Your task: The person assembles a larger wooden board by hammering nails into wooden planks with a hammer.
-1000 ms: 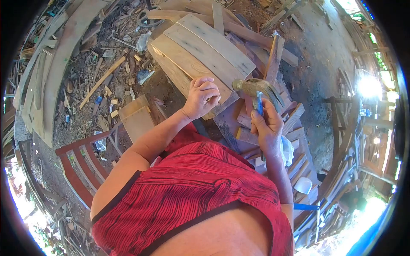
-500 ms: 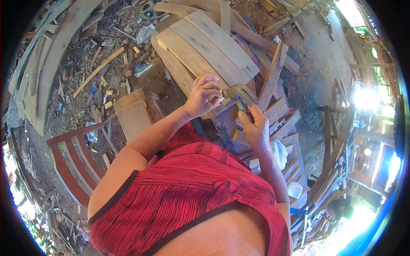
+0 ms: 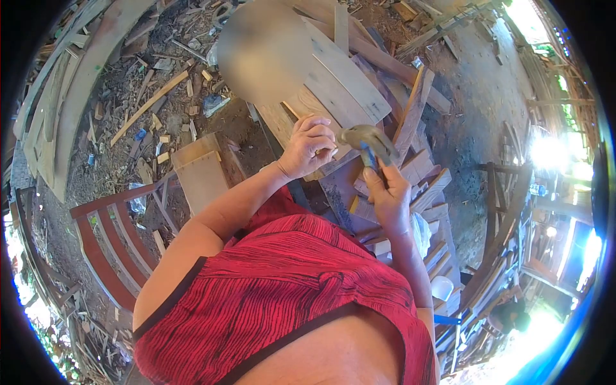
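Note:
My left hand (image 3: 307,149) is closed in a pinch at the near end of the pale wooden boards (image 3: 350,83). Whatever sits between its fingertips is too small to make out. To its right, my right hand (image 3: 389,192) grips a claw hammer (image 3: 367,137) by a handle with blue on it. The hammer's head is just beside the left fingertips, with a small gap between. The boards lie side by side on a larger plank (image 3: 273,122). A round blurred patch hides their far left part.
A short wooden block or stool (image 3: 200,174) stands left of the boards, near a red-brown slatted frame (image 3: 122,240). Offcuts (image 3: 433,192) are piled at right, with a leaning beam (image 3: 414,106). Wood scraps litter the ground at left; long curved planks (image 3: 77,90) lie beyond.
The hammer and my right hand have shifted slightly right, away from the left fingertips. My left hand has hardly moved. A blurred patch now covers part of the boards.

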### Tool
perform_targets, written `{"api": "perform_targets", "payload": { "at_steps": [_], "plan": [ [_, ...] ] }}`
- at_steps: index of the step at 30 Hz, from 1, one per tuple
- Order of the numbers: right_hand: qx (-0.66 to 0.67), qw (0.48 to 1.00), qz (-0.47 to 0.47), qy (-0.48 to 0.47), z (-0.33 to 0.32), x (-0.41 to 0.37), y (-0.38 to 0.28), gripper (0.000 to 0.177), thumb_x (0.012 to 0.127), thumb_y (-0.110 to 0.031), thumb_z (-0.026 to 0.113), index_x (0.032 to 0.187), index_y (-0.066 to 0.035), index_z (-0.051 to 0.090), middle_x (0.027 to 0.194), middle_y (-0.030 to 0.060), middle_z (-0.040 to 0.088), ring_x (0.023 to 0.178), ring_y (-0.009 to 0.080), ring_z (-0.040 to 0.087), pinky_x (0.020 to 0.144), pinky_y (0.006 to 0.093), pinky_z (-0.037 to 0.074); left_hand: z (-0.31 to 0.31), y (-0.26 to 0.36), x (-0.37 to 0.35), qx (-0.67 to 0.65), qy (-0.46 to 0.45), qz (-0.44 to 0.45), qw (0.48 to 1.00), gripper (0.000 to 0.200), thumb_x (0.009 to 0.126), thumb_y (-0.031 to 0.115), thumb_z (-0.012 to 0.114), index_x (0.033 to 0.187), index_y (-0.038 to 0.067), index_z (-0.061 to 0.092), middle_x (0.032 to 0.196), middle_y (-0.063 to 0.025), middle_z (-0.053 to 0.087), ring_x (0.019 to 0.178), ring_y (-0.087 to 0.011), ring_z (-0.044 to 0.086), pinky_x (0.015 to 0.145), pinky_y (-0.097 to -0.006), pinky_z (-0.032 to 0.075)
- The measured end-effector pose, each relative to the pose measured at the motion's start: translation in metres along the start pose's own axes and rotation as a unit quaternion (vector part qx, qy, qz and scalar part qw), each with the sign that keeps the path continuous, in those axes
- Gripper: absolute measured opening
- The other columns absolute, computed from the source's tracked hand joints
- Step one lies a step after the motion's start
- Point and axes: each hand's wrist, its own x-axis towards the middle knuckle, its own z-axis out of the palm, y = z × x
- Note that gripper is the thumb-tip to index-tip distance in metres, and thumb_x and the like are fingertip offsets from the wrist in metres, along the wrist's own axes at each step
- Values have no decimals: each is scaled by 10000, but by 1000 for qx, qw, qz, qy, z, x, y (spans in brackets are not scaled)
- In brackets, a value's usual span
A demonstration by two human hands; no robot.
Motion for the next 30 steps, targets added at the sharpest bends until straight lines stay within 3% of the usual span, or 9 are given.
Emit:
{"api": "perform_targets", "payload": {
  "at_steps": [3,8,14,15,20,21,22,25,30],
  "plan": [
    [83,996,35,26,0,-4,-8,394,882,-152,660,1215,35,568,788,53,593,723,80,509,646,246,442,0,-1,-1,-3,7,11,1000,197,658,66,757,770,145,615,910,27,601,1098,-261,539,949,-448,380],
    [-12,999,25,-18,1,2,9,344,895,-120,637,1212,3,584,786,-5,552,713,42,446,609,221,400,-1,-1,0,-1,0,14,1000,199,669,63,752,786,149,616,913,29,604,1105,-263,538,962,-458,377],
    [73,997,21,29,1,-4,-9,328,867,-129,660,1151,21,595,783,56,535,716,66,447,624,233,406,0,-1,-1,-3,2,28,1000,215,654,55,752,784,135,601,935,23,613,1118,-275,534,980,-471,368],
    [-64,997,-38,7,2,0,-2,270,862,-109,648,1095,21,609,777,93,554,700,91,477,629,263,426,-2,1,-1,3,-3,10,1000,191,644,54,745,745,123,598,916,11,613,1115,-280,536,981,-474,371],
    [-2,995,-79,53,3,-14,14,240,836,-135,650,1015,21,611,836,184,613,733,256,619,677,363,486,9,3,-4,-41,-6,-8,999,193,642,31,745,717,82,574,939,-66,622,1105,-318,546,983,-479,383],
    [23,993,-99,67,2,-17,22,199,851,-118,651,988,21,611,778,83,538,705,113,470,621,306,426,9,8,-5,-37,-4,-21,999,205,661,9,741,755,82,574,968,-79,617,1106,-327,542,968,-464,402],
    [50,990,-106,77,2,-19,28,246,846,-114,656,1041,26,604,813,102,575,720,127,506,656,313,453,8,0,-8,-17,-39,16,999,215,688,-9,737,793,87,575,980,-84,611,1110,-338,536,961,-459,412],
    [29,994,-58,86,-10,-39,27,340,855,-134,645,1151,21,580,1033,196,647,968,298,650,814,347,489,6,12,0,-21,-53,61,997,207,742,-22,705,843,96,569,948,-65,599,1085,-337,539,960,-468,412],
    [105,988,67,89,-10,-71,45,408,862,-249,674,1197,-36,582,1054,199,651,993,296,648,851,355,472,7,-1,-5,0,-62,79,995,174,780,24,682,871,125,574,956,-52,598,1081,-329,532,1005,-504,364]
  ]
}}
